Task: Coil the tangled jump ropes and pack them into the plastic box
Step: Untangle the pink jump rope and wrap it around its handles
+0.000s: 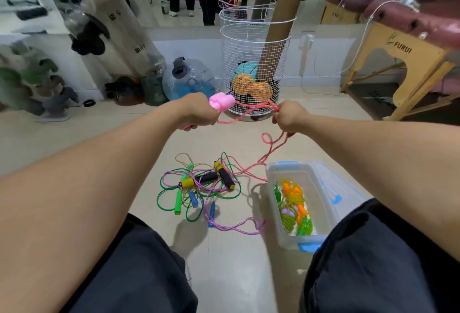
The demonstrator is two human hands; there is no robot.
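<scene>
My left hand (199, 111) has its fingers curled tight round the pink jump rope's handle (222, 101), whose puffy pink top pokes out above my fist, while my right hand (288, 118) pinches the pink cord (251, 108) between curled fingers, several loops drawn between the two fists. From my right hand the loose end of the pink rope drops in a curl and runs down across the floor (224, 263) toward the near corner of the plastic box (273, 223), so this coil reads as begun but not finished.

Below my hands, between my knees, lies the tangled pile (199, 185) not yet sorted: a green rope with green handles, a purple braided rope whose tail trails out toward the box, a pair of black foam handles with yellow caps, and blue handles mixed in. The strands cross each other too closely to tell how many ropes there are.

The plastic box sits open on the floor by my right knee, its lid (328, 185) with blue clips lying just beside it. Inside are some coiled ropes (295, 208) in orange, green and purple, already packed. By my judgement, the job stands partway, with the pink rope in hand and the pile left to coil
</scene>
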